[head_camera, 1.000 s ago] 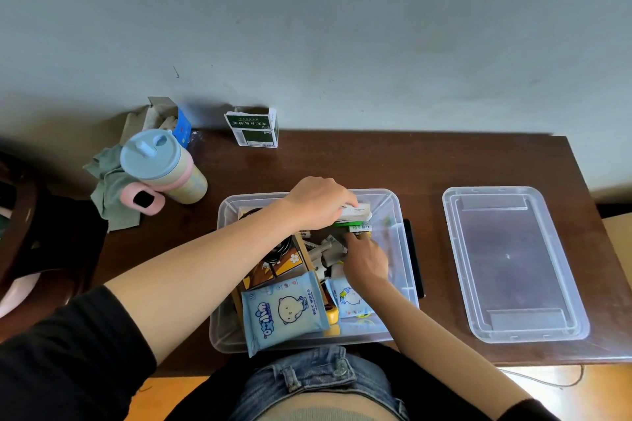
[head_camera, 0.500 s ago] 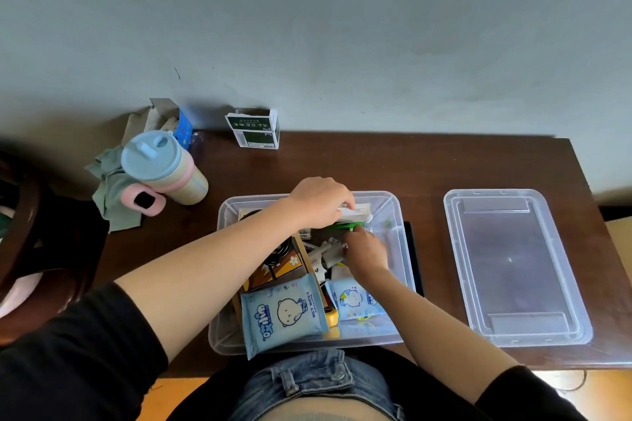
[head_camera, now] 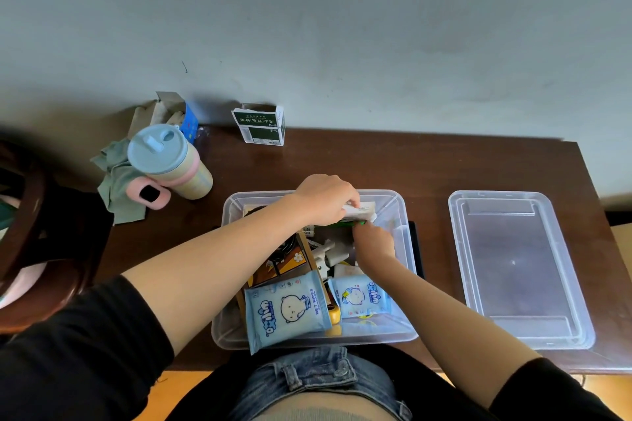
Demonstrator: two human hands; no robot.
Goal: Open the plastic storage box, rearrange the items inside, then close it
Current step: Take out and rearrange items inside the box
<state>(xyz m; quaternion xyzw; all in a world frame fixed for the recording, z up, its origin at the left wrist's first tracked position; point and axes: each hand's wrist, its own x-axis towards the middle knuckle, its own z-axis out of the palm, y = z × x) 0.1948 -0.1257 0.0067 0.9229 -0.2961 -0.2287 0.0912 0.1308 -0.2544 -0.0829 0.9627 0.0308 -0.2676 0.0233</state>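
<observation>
The left hand [head_camera: 323, 198] reaches over the far wall of the clear storage box [head_camera: 408, 243], its fingers curled round a white carton [head_camera: 362, 210] held against that wall; the fingertips are hidden under the knuckles, so how tightly it clasps is hard to judge. Just below it the right hand [head_camera: 374, 243] dips into the box, fingers bent and pinching a thin green item [head_camera: 352, 223] whose shape is mostly covered by both hands. What lies beneath the hands is a jumble: white plug-like pieces [head_camera: 328, 251], a black cable and an orange printed box [head_camera: 287, 265], all partly masked by the left forearm.

At the box's near wall a large blue wet-wipes pack [head_camera: 290, 311] leans over the rim, a smaller one [head_camera: 360, 296] beside it, with a yellow object between them only partly visible.

The box sits at the table's [head_camera: 444, 167] near edge, centre. Its lid [head_camera: 513, 267] lies flat to the right, apart from it. Toward the far left corner stands a blue-lidded cup [head_camera: 164, 157] on a green cloth [head_camera: 116, 181]; a green-and-white carton [head_camera: 261, 125] stands at the far edge.
</observation>
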